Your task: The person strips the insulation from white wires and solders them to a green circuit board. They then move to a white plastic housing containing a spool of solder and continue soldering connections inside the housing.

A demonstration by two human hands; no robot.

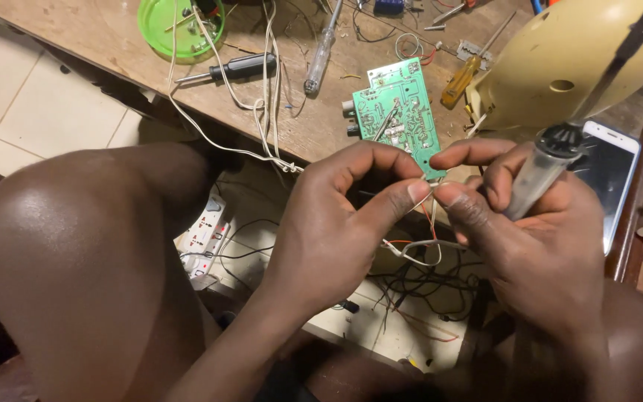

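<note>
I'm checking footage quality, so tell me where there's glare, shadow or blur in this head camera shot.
Head view: strong glare on the bare knee; the left hand and right hand are evenly lit and fairly sharp, as is the green circuit board; the soldering iron is slightly soft; the space under the wooden table lies in shadow.

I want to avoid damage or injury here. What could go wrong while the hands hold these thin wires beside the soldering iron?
1. The right hand grips the soldering iron while pinching thin wires; its tip is hidden, so a burn seems possible.
2. The green circuit board overhangs the table edge; tugging could drop it.
3. The left hand pinches tightly; fine strands might snap.
</note>
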